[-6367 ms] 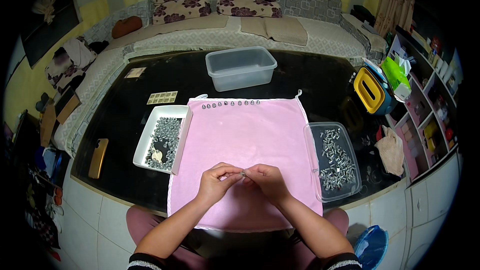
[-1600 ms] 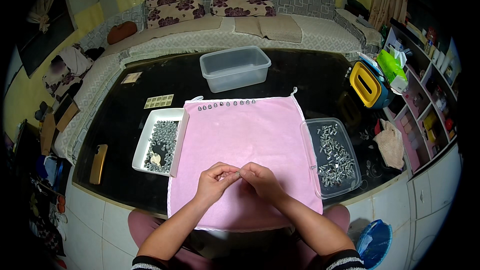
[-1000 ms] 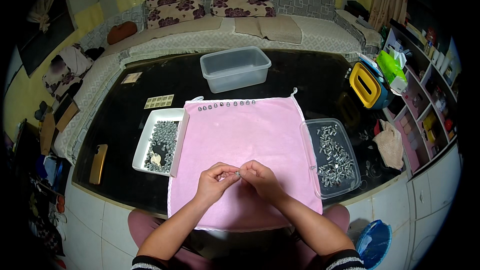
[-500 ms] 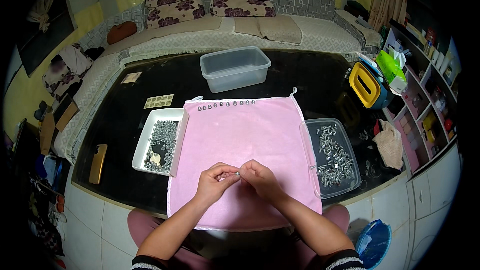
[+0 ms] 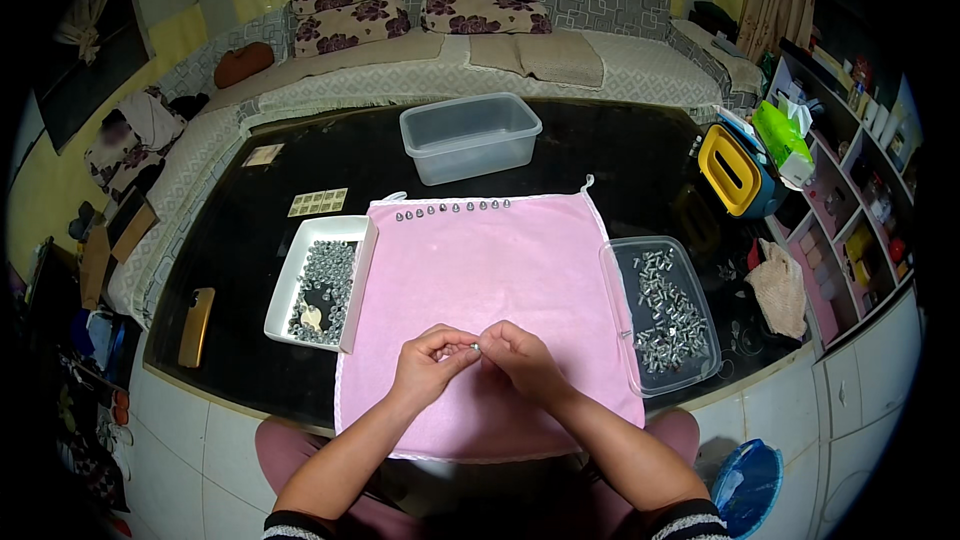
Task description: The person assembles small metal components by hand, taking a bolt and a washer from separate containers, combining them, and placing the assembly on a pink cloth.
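My left hand [image 5: 428,366] and my right hand [image 5: 519,357] meet over the near part of a pink cloth [image 5: 480,270] on a black table. Between their fingertips they pinch one small metal part [image 5: 476,347], too small to tell its shape. A row of several small metal pieces [image 5: 452,208] lies along the cloth's far edge. A white tray [image 5: 286,285] of small metal nuts stands left of the cloth. A clear tray [image 5: 618,325] of metal screws stands to its right.
An empty clear plastic tub [image 5: 470,136] stands beyond the cloth. A yellow and blue box [image 5: 738,170] sits at the right, a beige rag [image 5: 781,287] near it, a phone [image 5: 196,326] at the left edge. A sofa with cushions [image 5: 450,0] runs behind.
Both hands stay together over the near part of the cloth, with only small finger movements around the metal part. Nothing else has moved.
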A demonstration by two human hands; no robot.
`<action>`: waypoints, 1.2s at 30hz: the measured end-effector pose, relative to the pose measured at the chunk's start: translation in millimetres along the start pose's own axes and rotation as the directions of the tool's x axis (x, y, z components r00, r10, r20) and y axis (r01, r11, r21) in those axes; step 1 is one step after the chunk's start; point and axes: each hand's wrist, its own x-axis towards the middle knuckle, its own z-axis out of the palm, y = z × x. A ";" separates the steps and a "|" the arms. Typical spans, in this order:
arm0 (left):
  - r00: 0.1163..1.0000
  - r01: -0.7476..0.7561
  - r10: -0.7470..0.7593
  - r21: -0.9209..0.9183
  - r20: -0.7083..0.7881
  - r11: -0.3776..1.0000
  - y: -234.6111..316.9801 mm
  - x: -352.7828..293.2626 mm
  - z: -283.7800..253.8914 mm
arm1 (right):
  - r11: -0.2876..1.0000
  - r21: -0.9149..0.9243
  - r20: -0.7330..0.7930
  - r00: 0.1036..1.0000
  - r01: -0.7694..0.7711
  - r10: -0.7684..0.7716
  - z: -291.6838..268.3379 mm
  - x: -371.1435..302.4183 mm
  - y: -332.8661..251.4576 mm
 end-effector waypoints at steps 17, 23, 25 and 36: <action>1.000 -0.005 0.005 -0.025 0.006 1.000 0.0 0.5 1.8 | 1.000 0.016 0.019 1.000 -0.001 0.000 -1.0 0.1 1.7; 1.000 -0.012 0.012 0.013 0.002 1.000 0.7 0.1 0.9 | 1.000 -0.025 -0.011 1.000 -0.004 0.003 0.5 -0.1 0.6; 1.000 -0.019 0.019 0.013 0.009 1.000 0.0 0.2 0.8 | 0.999 -0.046 0.025 1.000 0.020 -0.019 -2.0 1.7 7.2; 1.000 0.008 -0.008 -0.001 0.016 1.000 1.4 -0.3 1.5 | 0.999 -0.042 -0.001 1.000 0.029 -0.029 -1.9 3.0 11.7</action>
